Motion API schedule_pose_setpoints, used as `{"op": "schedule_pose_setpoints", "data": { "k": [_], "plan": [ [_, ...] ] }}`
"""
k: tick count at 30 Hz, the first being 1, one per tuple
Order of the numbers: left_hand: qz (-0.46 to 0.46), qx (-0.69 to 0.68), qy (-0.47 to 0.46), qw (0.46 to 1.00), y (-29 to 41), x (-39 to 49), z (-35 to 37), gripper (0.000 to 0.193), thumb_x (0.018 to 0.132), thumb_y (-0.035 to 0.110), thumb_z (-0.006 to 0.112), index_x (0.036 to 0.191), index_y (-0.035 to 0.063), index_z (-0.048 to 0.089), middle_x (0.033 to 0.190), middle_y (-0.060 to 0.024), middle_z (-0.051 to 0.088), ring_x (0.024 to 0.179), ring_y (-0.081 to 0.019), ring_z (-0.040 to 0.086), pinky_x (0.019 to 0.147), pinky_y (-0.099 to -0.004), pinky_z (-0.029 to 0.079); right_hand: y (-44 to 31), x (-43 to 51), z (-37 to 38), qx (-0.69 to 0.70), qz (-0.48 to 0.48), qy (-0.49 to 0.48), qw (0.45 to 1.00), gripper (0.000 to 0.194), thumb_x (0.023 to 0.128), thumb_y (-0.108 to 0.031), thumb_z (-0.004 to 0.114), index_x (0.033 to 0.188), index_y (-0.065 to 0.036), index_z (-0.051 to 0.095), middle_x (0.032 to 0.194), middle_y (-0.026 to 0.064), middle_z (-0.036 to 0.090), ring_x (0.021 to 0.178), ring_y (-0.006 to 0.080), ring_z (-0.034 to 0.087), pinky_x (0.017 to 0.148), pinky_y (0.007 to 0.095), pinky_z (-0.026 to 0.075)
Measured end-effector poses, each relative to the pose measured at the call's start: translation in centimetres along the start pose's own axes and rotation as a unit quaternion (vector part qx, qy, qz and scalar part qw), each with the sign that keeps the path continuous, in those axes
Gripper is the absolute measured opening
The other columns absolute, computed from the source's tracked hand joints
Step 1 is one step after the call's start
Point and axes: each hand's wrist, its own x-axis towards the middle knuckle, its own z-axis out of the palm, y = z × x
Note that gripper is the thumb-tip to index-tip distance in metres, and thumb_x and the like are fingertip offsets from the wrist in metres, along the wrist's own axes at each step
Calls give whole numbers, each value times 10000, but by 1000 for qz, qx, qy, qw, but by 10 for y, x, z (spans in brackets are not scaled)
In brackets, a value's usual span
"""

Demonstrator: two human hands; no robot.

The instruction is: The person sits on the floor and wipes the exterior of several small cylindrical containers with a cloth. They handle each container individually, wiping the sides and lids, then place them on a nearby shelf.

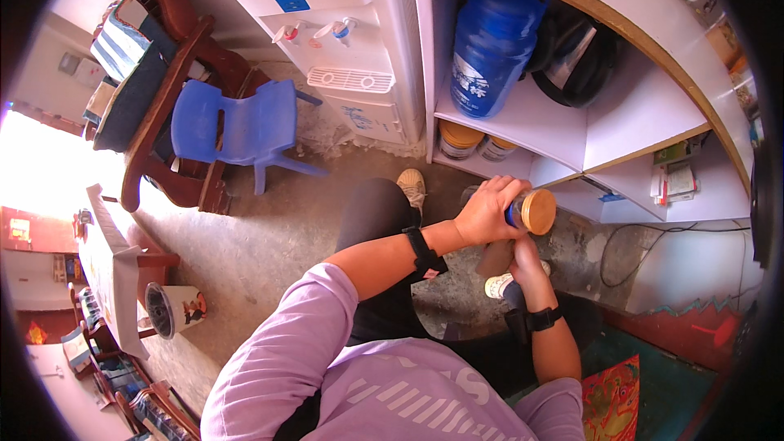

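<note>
My left hand [495, 211] grips a jar [519, 211] with an orange-yellow lid [539, 212], held above the floor in front of the shelf unit. Its fingers wrap round the jar's side and the lid points to the right. Just below it, my right hand [528, 260] is raised close to the jar; a brown cloth-like thing [496, 257] hangs beside it, and whether that hand holds it I cannot tell. Two more jars with yellow lids, a nearer one [459, 135] and another [495, 148], stand on the low shelf.
The white shelf unit [643, 128] holds a big blue bottle [493, 49], a black appliance [576, 67] and small boxes [678, 180]. A water dispenser [349, 30] stands beside it. Further left are a blue plastic chair [245, 125], a wooden armchair [165, 92] and a waste bin [184, 311]. A cable [612, 263] runs near the wall.
</note>
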Motion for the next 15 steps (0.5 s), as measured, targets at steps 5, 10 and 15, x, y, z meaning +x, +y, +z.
{"op": "schedule_pose_setpoints", "data": {
  "k": [5,10,15],
  "plan": [
    [-157,-237,2,959,-2,2,7,769,716,353,897,1304,46,506,1235,-117,607,1137,-259,590,1009,-372,455,-14,-2,6,80,-130,6,988,562,1080,-450,366,1478,-54,397,1474,76,454,1330,186,462,1110,360,377],
    [-232,-555,-12,799,3,1,10,692,864,235,805,1421,75,426,1339,-32,550,1198,-141,529,1071,-337,403,-31,-12,11,-300,-323,-3,897,615,1083,-456,335,1404,56,444,1402,187,519,1327,272,470,1106,366,347],
    [-278,-640,18,716,-1,7,-4,628,842,228,814,1362,99,485,1244,-39,615,1154,-163,577,1021,-342,448,-40,-23,23,-396,-307,-27,865,521,937,-373,697,1247,28,578,1169,139,655,1082,268,624,935,363,473]
  ]
}}
